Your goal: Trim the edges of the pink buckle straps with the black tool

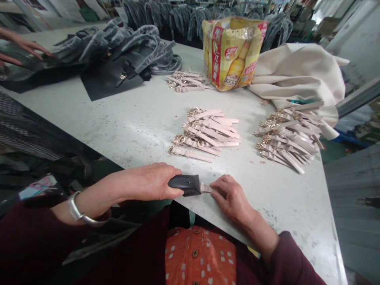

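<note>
My left hand [151, 181] is closed around a black handheld tool [185, 185] with a blocky end; its exact kind does not show. That end meets a short pale strap [206, 187] low over the table's front edge. Pinched between the fingers of my right hand [233, 198] is the strap's other end, partly hidden by them. Just beyond my hands lies a pile of pale pink buckle straps [213, 130], their gold buckles mostly toward the left. A single strap [191, 154] lies at the pile's near side.
More buckle straps [289, 138] are heaped at right, beside cream material [297, 71]. A smaller strap bunch [187, 81] lies near a yellow printed bag [234, 55]. Black bag pieces [118, 67] cover the back left, where another person's hand [32, 47] reaches in.
</note>
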A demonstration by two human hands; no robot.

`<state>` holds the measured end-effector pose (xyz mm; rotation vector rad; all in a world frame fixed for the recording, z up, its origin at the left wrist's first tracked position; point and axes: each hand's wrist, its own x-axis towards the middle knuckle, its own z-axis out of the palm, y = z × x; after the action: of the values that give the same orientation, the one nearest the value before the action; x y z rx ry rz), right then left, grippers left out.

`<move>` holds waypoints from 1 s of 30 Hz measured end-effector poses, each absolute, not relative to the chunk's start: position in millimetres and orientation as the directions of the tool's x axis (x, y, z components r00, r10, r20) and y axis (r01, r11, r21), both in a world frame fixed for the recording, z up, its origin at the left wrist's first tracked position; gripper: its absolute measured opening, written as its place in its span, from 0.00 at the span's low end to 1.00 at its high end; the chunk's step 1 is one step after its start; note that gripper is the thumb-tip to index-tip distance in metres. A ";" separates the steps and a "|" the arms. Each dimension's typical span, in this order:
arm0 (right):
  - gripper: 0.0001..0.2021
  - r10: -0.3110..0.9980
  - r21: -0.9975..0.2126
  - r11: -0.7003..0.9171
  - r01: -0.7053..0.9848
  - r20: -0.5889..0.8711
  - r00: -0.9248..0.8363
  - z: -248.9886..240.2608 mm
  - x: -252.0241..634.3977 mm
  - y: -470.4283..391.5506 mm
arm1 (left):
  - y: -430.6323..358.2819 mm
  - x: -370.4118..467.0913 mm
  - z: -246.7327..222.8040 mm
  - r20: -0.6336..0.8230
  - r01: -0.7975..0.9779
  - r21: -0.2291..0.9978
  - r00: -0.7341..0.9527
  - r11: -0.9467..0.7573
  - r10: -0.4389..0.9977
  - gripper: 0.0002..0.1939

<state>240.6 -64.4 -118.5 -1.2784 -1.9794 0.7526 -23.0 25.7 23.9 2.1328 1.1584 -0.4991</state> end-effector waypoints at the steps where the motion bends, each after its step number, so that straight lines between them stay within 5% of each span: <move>1: 0.06 0.927 -0.754 0.355 0.552 0.208 -0.311 -117.6 240.5 -64.2 | 26.6 -22.5 23.2 -0.603 0.842 0.377 0.539 -0.386 0.588 0.14; 18: 0.10 0.955 -0.784 0.286 0.551 0.187 -0.231 -120.6 237.4 -62.8 | 32.4 -20.0 20.7 -0.560 0.841 0.440 0.530 -0.314 0.637 0.15; 22: 0.11 0.960 -0.794 0.269 0.545 0.174 -0.221 -120.7 235.5 -62.1 | 28.9 -14.5 27.7 -0.518 0.866 0.366 0.494 -0.341 0.698 0.15; 30: 0.12 0.957 -0.828 0.268 0.492 0.170 -0.235 -118.0 236.5 -61.3 | 27.9 25.6 51.3 -0.686 0.828 0.146 0.479 -0.541 0.548 0.13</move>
<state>236.5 -61.3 -118.0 -1.3130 -1.8462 0.8508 25.6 27.9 51.3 2.2654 1.1411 -0.8095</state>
